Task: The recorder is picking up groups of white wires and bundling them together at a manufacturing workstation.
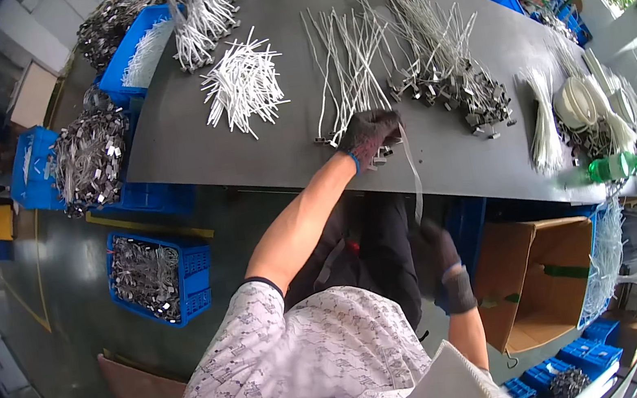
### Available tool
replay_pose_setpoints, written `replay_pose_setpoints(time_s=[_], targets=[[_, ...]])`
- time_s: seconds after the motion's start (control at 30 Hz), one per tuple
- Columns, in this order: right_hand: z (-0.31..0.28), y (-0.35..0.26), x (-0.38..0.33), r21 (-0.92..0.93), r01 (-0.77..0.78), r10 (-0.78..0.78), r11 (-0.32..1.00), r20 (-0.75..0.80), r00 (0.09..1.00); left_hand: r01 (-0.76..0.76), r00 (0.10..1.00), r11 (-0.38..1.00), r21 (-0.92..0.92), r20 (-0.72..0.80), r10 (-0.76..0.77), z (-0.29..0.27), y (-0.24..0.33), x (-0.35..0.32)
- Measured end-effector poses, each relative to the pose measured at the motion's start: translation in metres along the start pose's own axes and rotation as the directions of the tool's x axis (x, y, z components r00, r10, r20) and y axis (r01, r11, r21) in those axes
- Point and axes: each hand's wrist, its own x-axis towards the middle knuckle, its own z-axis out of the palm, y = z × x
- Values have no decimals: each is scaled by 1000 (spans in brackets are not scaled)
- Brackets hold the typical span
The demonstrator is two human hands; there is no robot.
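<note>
My left hand, in a dark knit glove, is closed on the lower ends of some thin white cords lying on the grey table. Small dark and silvery end pieces poke out beneath it. From beside its fingers a narrow translucent strip hangs past the table edge in a slight curve. My right hand, also gloved, is below the edge near the strip's lower end. Motion blurs its fingers, so whether they grip the strip cannot be made out.
Short white tubes are heaped to the left; corded pieces with dark ends lie to the right. Farther right are white cord bundles and a green bottle. Blue crates stand left; an open cardboard box sits by my right arm.
</note>
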Motion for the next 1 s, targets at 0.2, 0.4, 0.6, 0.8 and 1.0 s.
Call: replay_pose_setpoints(time_s=[0.2, 0.4, 0.6, 0.8, 1.0], targets=[[-21, -83, 35, -218, 471, -513, 854, -213, 831, 89, 943, 991, 100, 311, -116, 10, 5, -30], [-2, -41, 3, -69, 219, -226, 973, -119, 967, -126, 964, 644, -754, -246, -99, -10, 48, 14], [18, -12, -10, 37, 9, -4, 999, -133, 991, -327, 926, 809, -489, -335, 172, -34, 56, -6], [1, -75, 13, 219, 70, -42, 973, -131, 991, 73, 997, 956, -286, -3, -77, -9, 19, -42], [-8, -42, 4, 125, 93, -90, 988, -31, 995, 0, 990, 921, -389, -127, -53, -19, 33, -36]])
